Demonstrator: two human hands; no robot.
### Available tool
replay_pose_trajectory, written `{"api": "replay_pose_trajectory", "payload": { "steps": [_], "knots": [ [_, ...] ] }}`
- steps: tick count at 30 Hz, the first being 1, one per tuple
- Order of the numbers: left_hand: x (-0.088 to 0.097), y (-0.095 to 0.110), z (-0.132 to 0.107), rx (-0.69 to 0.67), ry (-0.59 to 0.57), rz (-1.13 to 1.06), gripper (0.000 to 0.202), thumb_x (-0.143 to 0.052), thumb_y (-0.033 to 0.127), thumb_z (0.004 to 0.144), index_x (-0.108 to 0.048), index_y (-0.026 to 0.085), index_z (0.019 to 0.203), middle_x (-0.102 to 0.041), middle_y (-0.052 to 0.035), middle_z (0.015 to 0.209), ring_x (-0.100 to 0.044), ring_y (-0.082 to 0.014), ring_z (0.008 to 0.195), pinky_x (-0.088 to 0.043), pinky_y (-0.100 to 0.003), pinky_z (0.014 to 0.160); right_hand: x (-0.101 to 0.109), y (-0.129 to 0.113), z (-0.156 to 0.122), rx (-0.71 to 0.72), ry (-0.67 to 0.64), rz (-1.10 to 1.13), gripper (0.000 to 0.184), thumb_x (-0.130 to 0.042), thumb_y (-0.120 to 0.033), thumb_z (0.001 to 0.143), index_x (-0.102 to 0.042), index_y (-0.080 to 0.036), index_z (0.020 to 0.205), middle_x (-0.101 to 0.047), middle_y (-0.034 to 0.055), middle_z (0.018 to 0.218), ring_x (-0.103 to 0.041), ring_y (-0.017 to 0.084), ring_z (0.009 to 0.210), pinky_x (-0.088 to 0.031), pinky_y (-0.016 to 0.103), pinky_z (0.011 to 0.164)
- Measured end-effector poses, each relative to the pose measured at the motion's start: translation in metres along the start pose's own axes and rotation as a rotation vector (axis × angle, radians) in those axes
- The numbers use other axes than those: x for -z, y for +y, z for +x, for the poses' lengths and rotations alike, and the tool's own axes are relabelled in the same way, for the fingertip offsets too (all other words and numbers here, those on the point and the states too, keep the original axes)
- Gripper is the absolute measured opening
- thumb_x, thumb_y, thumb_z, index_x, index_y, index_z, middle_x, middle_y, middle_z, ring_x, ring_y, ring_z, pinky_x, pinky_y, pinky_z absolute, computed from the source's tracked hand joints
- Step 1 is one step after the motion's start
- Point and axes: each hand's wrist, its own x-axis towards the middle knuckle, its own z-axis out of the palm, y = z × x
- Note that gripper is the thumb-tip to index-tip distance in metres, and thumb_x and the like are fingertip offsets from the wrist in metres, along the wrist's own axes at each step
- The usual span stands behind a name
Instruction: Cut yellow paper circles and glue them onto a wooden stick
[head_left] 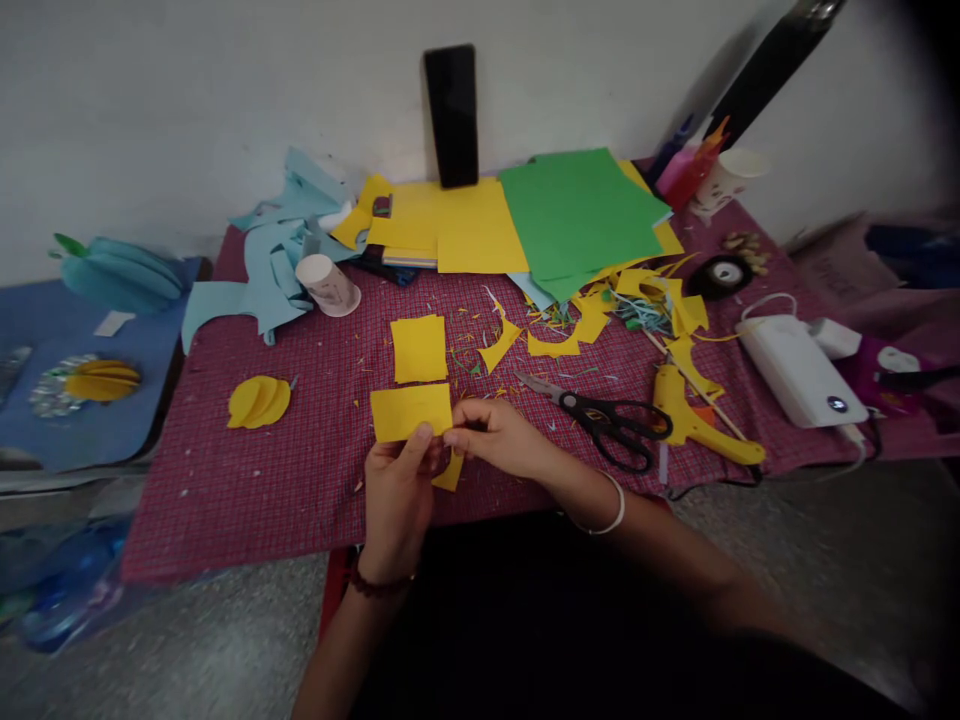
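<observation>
We pinch the yellow paper rectangle [405,410] between closed thumb and fingers, left hand [396,490] below, right hand [501,437] at its corner, best kept light against creasing.

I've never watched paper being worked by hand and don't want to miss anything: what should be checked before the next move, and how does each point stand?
1. Rectangular yellow paper held: ok, the left hand pinches its lower edge.
2. Right hand gripping it too: cannot tell; its fingertips are at the paper's right edge.
3. Black-handled metal scissors out of both hands: ok, they lie on the red checked cloth.
4. Yellow plastic glue gun cool enough to touch: cannot tell; heat does not show.
5. Cloth free of scraps: not ok, curved yellow paper offcuts lie beyond the scissors.
</observation>
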Motion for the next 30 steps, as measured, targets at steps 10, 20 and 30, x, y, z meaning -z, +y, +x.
{"api": "replay_pose_trajectory", "payload": {
  "steps": [10,20,30],
  "knots": [
    [0.000,0.006,-0.005,0.015,-0.024,-0.006,0.019,-0.080,0.021,0.059,-0.064,0.014,0.067,-0.060,0.0036,0.055,-0.049,-0.0051,0.045,-0.036,-0.017,0.045,0.003,-0.009,-0.007,0.095,-0.031,-0.062,0.037,-0.040,-0.044,0.095,-0.053,-0.018,0.072,-0.057,0.0001,0.066,-0.053,0.010,0.059,-0.044,0.025,0.057],
    [0.004,0.000,-0.015,-0.323,0.032,0.453,0.012,-0.069,0.024,0.074,-0.069,0.015,0.082,-0.070,-0.0022,0.075,-0.063,-0.0154,0.067,-0.050,-0.026,0.066,0.000,-0.011,-0.008,0.051,-0.096,-0.222,0.030,-0.039,-0.031,0.095,-0.054,-0.017,0.073,-0.053,-0.0018,0.061,-0.050,0.010,0.054,-0.040,0.024,0.053],
    [0.014,0.002,-0.006,-0.842,-0.021,0.931,0.019,-0.070,0.014,0.071,-0.059,0.021,0.057,-0.057,-0.0004,0.063,-0.052,-0.0150,0.064,-0.042,-0.027,0.065,0.001,-0.007,-0.004,0.019,-0.113,-0.192,0.033,-0.037,-0.028,0.095,-0.049,-0.019,0.066,-0.053,-0.0017,0.060,-0.049,0.009,0.054,-0.040,0.024,0.053]
  ]
}}
